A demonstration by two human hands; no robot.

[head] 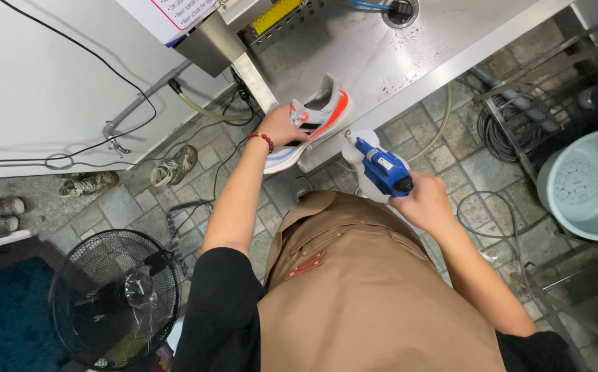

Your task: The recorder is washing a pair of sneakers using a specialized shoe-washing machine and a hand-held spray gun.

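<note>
At the far left, a blue mat (3,317) lies on the floor, and a black fan (116,296) stands on the stone tiles just right of it, with clear plastic caught on its grille. Above the fan, worn brown shoes (173,165) lie on the floor near the base of a white cabinet (51,76), where dark cables and a grey pipe run.

The person wears a tan apron (374,296) over black sleeves. The left hand (279,125), with a red bead bracelet at the wrist, is closed around the side of a sneaker (316,124), which is white and grey with an orange heel patch, black stripes and a light blue sole. The sneaker is held tilted at the front edge of the steel surface (395,52), its heel up over the metal and its toe hanging past the edge toward the person.

Just right of the sneaker, the right hand (424,201) grips a blue spray gun (381,169) with a white body, its nozzle end pointing up toward the sneaker's sole; the two are close but whether they touch cannot be told.

Further right, coiled grey hose (509,127) sits on a wire rack, and a pale blue bucket (588,184) stands at the right edge.
</note>
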